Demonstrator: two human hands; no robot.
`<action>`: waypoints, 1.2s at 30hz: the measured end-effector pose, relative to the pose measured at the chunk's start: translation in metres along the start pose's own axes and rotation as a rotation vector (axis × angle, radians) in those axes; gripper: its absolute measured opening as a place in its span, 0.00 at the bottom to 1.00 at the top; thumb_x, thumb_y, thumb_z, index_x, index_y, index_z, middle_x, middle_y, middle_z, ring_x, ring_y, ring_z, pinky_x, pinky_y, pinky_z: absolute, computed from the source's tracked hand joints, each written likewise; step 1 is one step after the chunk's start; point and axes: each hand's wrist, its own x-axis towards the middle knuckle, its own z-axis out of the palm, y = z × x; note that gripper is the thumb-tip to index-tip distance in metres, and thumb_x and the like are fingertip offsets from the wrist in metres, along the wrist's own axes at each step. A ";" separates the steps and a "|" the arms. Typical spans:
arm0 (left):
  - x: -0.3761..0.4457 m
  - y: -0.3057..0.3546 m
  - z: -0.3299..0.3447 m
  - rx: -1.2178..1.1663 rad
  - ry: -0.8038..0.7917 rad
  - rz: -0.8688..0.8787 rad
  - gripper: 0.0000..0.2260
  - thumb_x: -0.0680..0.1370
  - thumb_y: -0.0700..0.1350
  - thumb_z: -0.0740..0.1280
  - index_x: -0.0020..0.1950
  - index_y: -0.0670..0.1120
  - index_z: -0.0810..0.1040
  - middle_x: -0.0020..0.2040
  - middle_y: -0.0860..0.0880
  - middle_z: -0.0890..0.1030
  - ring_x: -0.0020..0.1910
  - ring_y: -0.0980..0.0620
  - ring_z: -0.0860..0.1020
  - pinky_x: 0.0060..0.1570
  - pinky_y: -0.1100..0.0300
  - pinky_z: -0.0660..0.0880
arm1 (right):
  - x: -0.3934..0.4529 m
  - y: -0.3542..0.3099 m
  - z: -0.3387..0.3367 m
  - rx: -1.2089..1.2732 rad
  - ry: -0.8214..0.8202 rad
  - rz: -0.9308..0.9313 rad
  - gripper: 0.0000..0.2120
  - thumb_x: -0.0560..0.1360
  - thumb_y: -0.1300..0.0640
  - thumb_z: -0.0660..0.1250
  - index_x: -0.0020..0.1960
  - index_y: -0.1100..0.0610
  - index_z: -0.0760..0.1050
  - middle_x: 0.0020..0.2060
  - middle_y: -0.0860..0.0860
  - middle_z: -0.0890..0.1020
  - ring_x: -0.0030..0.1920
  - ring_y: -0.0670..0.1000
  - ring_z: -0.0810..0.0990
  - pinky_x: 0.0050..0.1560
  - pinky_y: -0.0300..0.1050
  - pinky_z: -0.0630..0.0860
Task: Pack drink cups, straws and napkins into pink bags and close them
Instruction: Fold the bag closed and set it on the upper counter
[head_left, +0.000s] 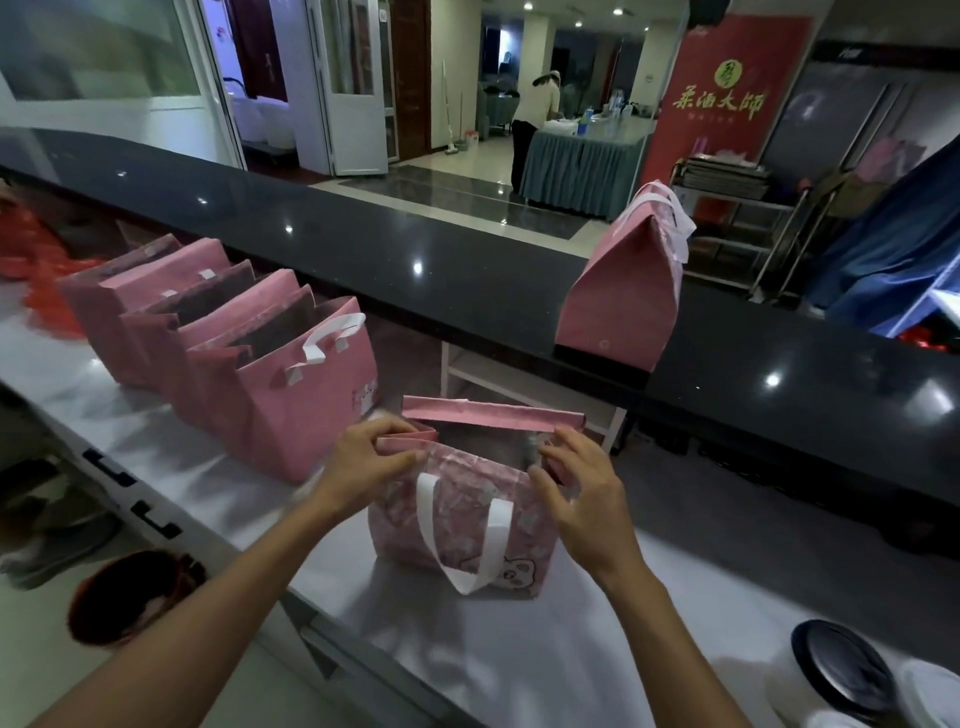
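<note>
Pinching the open pink bag (462, 525) at its top rim, left hand (363, 457) on the folded left end and right hand (582, 493) on the right end, both forearms reach forward over the bench (519, 649) near its front edge, bag upright, mouth upward, long axis left-right.

Head view, angled down, close over counter (519, 649)

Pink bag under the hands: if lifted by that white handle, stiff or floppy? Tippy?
Pink bag probably holds shape: its walls stand unaided with creased folds. The white handle droops, so likely floppy. Left hand and right hand pinch the rim; flat base, probably stable.
</note>
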 end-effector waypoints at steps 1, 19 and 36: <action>-0.002 0.001 0.003 -0.037 -0.012 0.007 0.10 0.72 0.45 0.79 0.52 0.52 0.86 0.47 0.58 0.86 0.47 0.57 0.84 0.45 0.56 0.84 | 0.003 0.003 0.000 -0.017 0.001 -0.019 0.14 0.78 0.54 0.71 0.61 0.57 0.82 0.68 0.50 0.76 0.72 0.49 0.69 0.74 0.51 0.67; 0.016 -0.021 0.019 -0.097 0.012 0.112 0.08 0.70 0.46 0.80 0.46 0.53 0.84 0.72 0.60 0.73 0.68 0.69 0.70 0.63 0.52 0.77 | 0.095 -0.001 0.021 -0.576 -0.147 -0.278 0.16 0.74 0.59 0.73 0.60 0.51 0.77 0.61 0.48 0.76 0.63 0.53 0.72 0.61 0.51 0.65; 0.069 -0.039 0.029 -0.181 -0.064 0.152 0.39 0.66 0.51 0.83 0.71 0.57 0.65 0.62 0.60 0.79 0.63 0.59 0.78 0.62 0.56 0.78 | 0.128 0.005 0.020 -0.382 -0.098 -0.164 0.10 0.80 0.60 0.65 0.54 0.49 0.83 0.47 0.45 0.85 0.48 0.49 0.80 0.56 0.55 0.74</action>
